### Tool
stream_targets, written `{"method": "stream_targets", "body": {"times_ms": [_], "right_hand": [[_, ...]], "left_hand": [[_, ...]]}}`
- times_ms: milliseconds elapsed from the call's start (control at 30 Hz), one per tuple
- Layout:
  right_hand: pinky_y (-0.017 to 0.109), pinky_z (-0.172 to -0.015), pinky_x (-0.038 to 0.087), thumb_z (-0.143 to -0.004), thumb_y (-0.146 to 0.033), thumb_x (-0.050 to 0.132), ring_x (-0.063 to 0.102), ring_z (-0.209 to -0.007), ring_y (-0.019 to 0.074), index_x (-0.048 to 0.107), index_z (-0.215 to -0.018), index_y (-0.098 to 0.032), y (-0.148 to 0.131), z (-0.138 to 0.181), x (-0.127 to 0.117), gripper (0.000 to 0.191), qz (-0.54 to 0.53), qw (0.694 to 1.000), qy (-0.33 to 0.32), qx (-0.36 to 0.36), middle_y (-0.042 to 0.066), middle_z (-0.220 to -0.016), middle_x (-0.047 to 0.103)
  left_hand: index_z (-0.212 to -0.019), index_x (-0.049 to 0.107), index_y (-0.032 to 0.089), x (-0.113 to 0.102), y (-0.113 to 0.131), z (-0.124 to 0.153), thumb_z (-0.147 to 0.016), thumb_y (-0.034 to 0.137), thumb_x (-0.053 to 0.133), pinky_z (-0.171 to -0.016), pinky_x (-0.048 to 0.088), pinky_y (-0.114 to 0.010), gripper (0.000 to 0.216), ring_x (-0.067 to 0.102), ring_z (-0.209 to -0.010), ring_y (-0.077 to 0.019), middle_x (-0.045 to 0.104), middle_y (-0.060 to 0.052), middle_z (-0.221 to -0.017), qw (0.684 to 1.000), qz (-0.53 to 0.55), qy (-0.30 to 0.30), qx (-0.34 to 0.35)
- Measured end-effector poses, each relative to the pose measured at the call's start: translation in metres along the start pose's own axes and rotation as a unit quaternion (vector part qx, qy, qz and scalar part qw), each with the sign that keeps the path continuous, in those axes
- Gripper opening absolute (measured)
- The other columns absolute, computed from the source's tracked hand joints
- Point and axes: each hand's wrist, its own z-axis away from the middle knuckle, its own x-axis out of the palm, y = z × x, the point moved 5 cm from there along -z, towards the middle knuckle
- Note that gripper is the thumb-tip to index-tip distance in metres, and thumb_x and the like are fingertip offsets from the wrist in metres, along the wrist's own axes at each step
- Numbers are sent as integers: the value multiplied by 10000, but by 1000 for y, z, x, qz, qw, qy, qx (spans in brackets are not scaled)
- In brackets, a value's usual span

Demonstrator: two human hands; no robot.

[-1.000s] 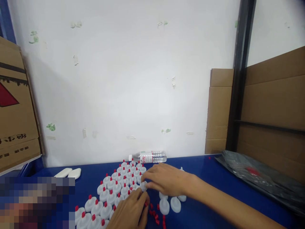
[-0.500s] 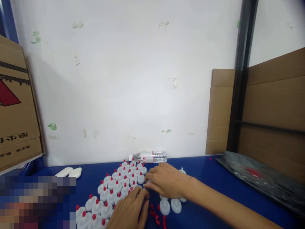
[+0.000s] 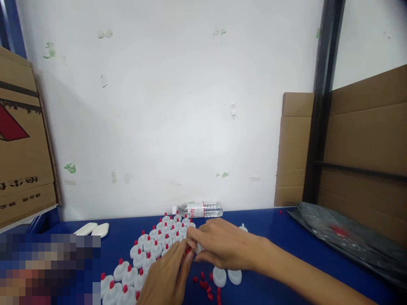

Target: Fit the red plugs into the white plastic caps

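At six o'clock, the right hand (image 3: 224, 245) pinches a white piece (image 3: 199, 248), the left hand (image 3: 168, 272) a red cap (image 3: 188, 250) close by: light, slippery plastic, I'd judge, best gripped round the rim.

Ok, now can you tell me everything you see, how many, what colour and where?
Table: one, blue, bottom
Red-capped pieces: many, white, left of centre
Uncapped pieces: at least three, whitish, right of centre
Loose caps: several, red, bottom centre
Bottle: one, clear, lying at the back
Oval pieces: two, white, back left
Printed box: one, brown, far left
Cardboard panels: at least two, brown, right
Plastic packaging: count unclear, grey, right
Wall: one, white, behind
Dark post: one, blackish, right
Blue post: one, blue, upper left
Blurred patch: one, mixed colours, lower left
Left hand: one, bottom centre, pinching red cap
Right hand: one, centre, holding white piece
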Motion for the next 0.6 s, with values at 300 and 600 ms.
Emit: {"method": "stream_targets", "body": {"times_ms": [300, 600], "right_hand": [[274, -600, 297, -977, -245, 614, 567, -686, 134, 504, -1059, -256, -4, 1, 2, 137, 11, 999, 9, -42, -32, -825, 702], [312, -661, 356, -1016, -84, 530, 637, -972, 172, 532, -1043, -215, -22, 2, -7, 133, 127, 985, 31, -116, 2, -859, 740]], "left_hand": [[-926, 601, 250, -9, 9, -4, -1080, 317, 351, -683, 474, -238, 301, 673, -733, -158, 709, 9, -857, 997, 57, -56, 11], [-692, 526, 224, -9, 5, -3, -1081, 471, 327, -651, 448, -252, 502, 590, -638, -159, 601, 28, -626, 986, 119, -93, -65]]}}
